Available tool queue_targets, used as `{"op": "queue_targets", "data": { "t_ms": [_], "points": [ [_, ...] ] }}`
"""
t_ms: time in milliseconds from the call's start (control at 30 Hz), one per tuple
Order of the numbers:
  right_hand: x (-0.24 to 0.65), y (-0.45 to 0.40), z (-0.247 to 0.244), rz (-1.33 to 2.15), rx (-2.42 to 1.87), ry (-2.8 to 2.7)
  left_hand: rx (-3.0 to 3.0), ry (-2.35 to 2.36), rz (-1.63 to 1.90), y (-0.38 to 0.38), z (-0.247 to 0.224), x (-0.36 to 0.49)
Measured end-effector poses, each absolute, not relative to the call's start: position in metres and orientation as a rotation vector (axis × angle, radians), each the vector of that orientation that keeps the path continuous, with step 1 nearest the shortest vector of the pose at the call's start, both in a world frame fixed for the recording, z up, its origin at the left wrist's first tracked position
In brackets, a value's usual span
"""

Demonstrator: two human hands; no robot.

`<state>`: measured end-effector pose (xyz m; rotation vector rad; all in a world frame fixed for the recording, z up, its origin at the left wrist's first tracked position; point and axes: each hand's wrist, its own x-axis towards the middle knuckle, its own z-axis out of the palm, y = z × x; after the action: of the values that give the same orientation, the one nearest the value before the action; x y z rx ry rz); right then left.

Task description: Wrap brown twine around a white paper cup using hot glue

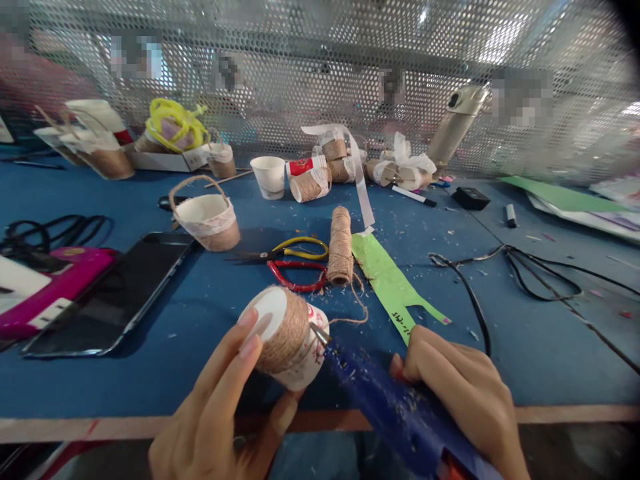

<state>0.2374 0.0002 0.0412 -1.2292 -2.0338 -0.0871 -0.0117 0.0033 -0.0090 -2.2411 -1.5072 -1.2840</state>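
Note:
My left hand (220, 400) holds a paper cup (310, 360) tilted on its side, fingers at its white base and thumb beneath. Brown jute twine (286, 330) is wound around the part nearest the base; the printed rim part is bare. My right hand (460, 380) grips a blue glue gun (395, 407), its metal nozzle touching or nearly touching the cup at the twine's edge. From the cup a loose strand runs to a twine spool (341, 247) standing just behind. Scissors (300, 260) with one yellow and one red handle lie beside the spool.
A green paper strip (390, 280) lies right of the spool. A twine-wrapped basket (210, 220) and a phone (115, 293) are at left. Black cable (470, 293) loops at right. Several wrapped cups (310, 183) stand along the perforated metal screen (300, 53).

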Motion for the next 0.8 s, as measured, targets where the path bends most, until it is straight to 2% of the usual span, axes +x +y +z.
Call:
{"op": "queue_targets", "data": {
  "t_ms": [633, 800],
  "points": [
    [0.241, 0.001, 0.045, -0.034, -1.275, -2.099, -2.288, -1.546, -1.206, 0.0, -0.008, -0.013],
    [0.237, -0.009, 0.053, 0.081, -1.354, -1.805, -2.283, -1.571, -1.235, 0.001, -0.002, -0.01]
  ]
}}
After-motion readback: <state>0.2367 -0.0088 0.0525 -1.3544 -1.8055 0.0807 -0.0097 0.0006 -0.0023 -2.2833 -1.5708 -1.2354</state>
